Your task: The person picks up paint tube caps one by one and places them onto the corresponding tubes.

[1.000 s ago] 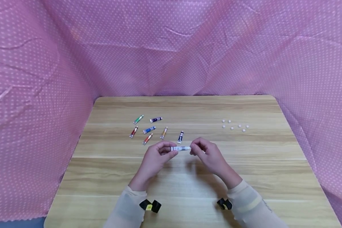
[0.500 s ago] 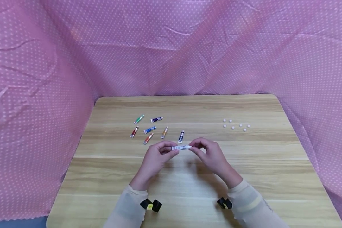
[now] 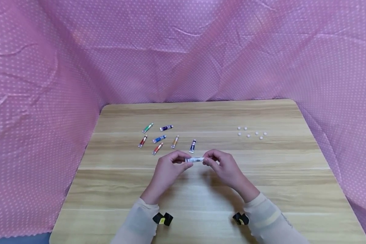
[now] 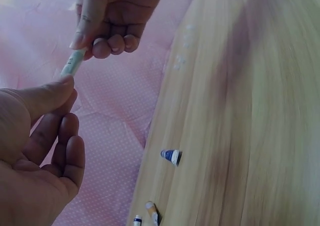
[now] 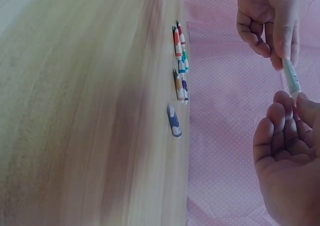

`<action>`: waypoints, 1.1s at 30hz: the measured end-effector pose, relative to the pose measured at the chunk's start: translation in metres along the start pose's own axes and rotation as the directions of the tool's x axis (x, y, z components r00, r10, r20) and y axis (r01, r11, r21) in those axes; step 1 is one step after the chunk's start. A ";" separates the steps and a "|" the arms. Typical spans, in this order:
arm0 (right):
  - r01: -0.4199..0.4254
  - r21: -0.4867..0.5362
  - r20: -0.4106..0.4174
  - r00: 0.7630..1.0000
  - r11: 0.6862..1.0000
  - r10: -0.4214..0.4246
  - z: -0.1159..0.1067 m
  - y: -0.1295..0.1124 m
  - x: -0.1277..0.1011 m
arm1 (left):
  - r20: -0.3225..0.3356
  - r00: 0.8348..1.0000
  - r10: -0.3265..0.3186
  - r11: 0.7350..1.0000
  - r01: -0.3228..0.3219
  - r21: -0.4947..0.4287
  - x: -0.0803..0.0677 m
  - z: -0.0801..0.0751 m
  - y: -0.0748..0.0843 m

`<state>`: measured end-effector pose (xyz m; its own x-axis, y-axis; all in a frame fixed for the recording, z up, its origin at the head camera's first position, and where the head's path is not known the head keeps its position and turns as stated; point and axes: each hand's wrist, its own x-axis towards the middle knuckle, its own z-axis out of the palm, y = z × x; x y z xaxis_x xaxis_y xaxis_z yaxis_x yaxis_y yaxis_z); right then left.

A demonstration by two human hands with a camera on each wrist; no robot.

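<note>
Both hands met just above the middle of the table [image 3: 201, 200], a little below the centre of the head frame. The left hand [image 3: 167, 169] pinched one end of a small white paint tube [image 3: 194, 159] between thumb and forefinger, its other fingers loosely curled; the right hand [image 3: 222, 166] pinched the opposite end, thumb and fingertips closed on the tip where a cap would sit. The tube lay level between them, clear of the wood. In the left wrist view the tube [image 4: 71, 65] ran from the near thumb up to the far hand's fingertips, and in the right wrist view it [image 5: 291, 78] hung between the two hands in the same way.

Seven other tubes [image 3: 158, 138] lay in a loose cluster on the table at centre left of the head frame, green, red, blue, orange and dark ones among them, apart from each other. At centre right, well away from them, seven small white caps [image 3: 251, 133] sat in a scattered group.

Judged from that, most of the work looked done: seven tubes set down, seven caps set aside, and the white tube apparently the last in hand. Whether its cap was on, loosened or already off could not be told, since the right fingertips covered that end.
</note>
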<state>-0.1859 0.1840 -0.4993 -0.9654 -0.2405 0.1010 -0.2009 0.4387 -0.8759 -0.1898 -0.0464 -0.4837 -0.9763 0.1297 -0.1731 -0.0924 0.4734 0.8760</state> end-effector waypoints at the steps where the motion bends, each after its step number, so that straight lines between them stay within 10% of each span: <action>1: -0.002 -0.002 0.002 1.000 1.000 0.002 0.000 0.000 0.000 | -0.006 1.000 0.012 0.999 -0.012 0.033 0.000 0.001 0.000; 5: -0.011 -0.022 0.001 1.000 1.000 0.011 0.001 0.000 0.001 | -0.015 0.995 0.101 0.975 -0.096 0.201 -0.001 0.005 0.003; 10: -0.013 -0.031 -0.021 1.000 0.999 0.013 0.002 0.000 0.002 | 0.021 0.971 0.238 0.884 -0.226 0.410 0.000 0.006 0.008; 21: 0.009 -0.040 -0.004 1.000 0.999 -0.009 -0.007 0.007 0.007 | 0.175 0.922 0.345 0.715 -0.378 0.588 0.016 -0.004 0.016; 33: -0.083 -0.037 -0.093 0.993 0.996 0.079 -0.056 0.049 0.016 | 0.228 0.929 0.293 0.749 -0.371 0.549 0.048 -0.015 0.012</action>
<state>-0.2202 0.2502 -0.5147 -0.9895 -0.1237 0.0747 -0.1262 0.4887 -0.8633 -0.2412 -0.0480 -0.4748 -0.8891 0.4577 -0.0070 0.4002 0.7847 0.4734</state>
